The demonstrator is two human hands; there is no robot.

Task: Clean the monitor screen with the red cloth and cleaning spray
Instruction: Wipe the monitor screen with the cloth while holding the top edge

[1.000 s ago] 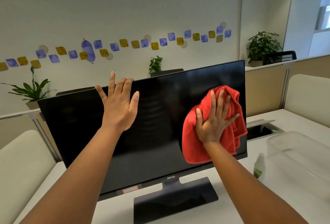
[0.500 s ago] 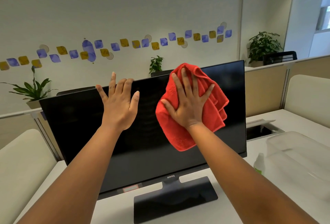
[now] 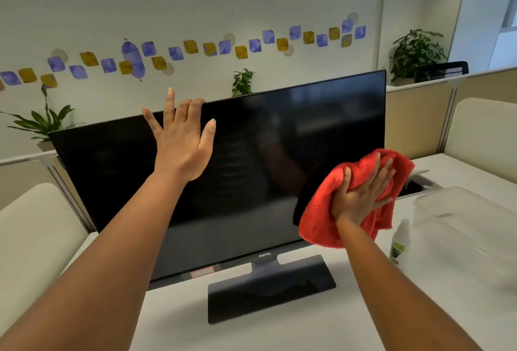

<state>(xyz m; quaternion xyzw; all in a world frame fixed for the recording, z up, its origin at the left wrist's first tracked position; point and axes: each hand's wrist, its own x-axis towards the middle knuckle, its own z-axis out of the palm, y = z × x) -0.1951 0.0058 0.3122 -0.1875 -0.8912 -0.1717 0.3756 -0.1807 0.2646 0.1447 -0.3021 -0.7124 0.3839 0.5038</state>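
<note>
A black monitor (image 3: 251, 160) stands on the white desk, its screen dark and tilted down to the left. My left hand (image 3: 181, 140) lies flat against the upper middle of the screen, with fingertips curled over the top edge. My right hand (image 3: 361, 196) presses the bunched red cloth (image 3: 321, 216) against the screen's lower right corner. A small spray bottle (image 3: 400, 241) with a white cap and green label stands on the desk just right of the cloth.
The monitor's flat dark base (image 3: 271, 289) sits on the white desk (image 3: 307, 331). A clear plastic bin (image 3: 470, 227) stands at the right, behind the bottle. A cable hatch (image 3: 419, 182) lies open behind the cloth. Beige partitions and potted plants border the desk.
My right hand has swept the red cloth from the screen's upper middle down to its lower right corner. My left hand has stayed on the top edge.
</note>
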